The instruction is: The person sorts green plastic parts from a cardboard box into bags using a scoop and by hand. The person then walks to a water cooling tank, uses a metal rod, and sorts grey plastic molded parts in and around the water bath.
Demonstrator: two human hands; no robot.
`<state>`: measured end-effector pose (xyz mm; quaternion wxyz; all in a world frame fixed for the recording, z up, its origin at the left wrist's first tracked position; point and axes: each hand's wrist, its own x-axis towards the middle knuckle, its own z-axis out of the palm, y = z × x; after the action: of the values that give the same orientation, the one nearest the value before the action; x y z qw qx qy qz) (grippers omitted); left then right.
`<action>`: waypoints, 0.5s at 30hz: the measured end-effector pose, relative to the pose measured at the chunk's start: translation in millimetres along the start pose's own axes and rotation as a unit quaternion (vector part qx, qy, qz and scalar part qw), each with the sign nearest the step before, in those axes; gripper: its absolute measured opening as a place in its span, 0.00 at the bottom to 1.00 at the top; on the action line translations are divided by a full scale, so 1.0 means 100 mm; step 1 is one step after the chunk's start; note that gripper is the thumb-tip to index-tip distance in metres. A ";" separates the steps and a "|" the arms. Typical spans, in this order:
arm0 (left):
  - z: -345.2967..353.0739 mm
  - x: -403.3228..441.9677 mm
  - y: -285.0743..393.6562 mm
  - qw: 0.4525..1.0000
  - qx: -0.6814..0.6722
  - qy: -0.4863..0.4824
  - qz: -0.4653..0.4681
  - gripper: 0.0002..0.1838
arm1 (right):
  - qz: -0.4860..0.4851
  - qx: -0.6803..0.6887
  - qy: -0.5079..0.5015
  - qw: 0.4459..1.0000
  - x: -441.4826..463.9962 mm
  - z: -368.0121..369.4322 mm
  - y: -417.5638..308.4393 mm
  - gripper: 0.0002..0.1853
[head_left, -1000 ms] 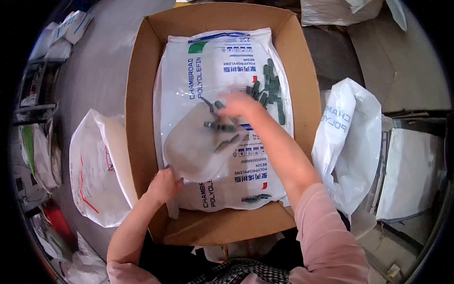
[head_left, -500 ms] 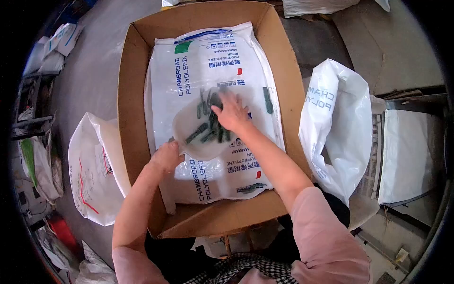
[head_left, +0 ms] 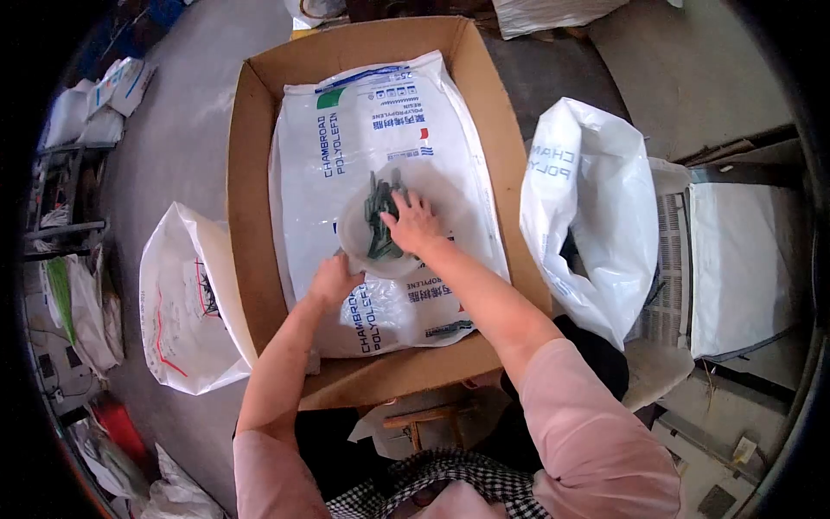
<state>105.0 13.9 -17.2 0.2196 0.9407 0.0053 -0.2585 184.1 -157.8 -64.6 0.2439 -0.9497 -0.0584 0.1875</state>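
Green pieces heaped in pale bowl, which sits on the printed plastic sack inside the cardboard box. Left hand: grip closed on bowl at its near-left rim. Right hand: grip open, fingers spread over the pieces, touching them. Open white bags stand either side of box.
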 end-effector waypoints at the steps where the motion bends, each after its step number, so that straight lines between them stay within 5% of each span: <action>1: 0.03 -0.08 -0.01 0.999 -0.037 0.018 0.015 0.19 | -0.028 -0.019 0.020 0.999 -0.10 -0.07 -0.05 0.29; 4: 0.05 -0.32 0.04 0.975 -0.222 0.032 -0.009 0.19 | -0.136 -0.008 0.086 0.987 -0.25 -0.47 -0.09 0.27; 7: -0.26 -0.56 0.26 0.984 -0.170 0.044 -0.014 0.20 | -0.299 0.084 0.203 0.929 -0.45 -1.33 -0.06 0.22; 9: -0.63 -0.76 0.56 0.983 -0.179 0.025 -0.019 0.19 | -0.325 0.055 0.330 0.885 -0.74 -2.01 0.05 0.20; 15: -1.57 -1.25 1.88 0.994 -0.053 0.042 0.084 0.13 | -0.035 -0.017 0.448 0.893 -1.77 -3.18 1.22 0.22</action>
<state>95.6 -77.7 241.7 0.2897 0.9349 -0.0509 -0.1986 145.2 -440.7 192.7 0.2342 -0.9343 0.0211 -0.2679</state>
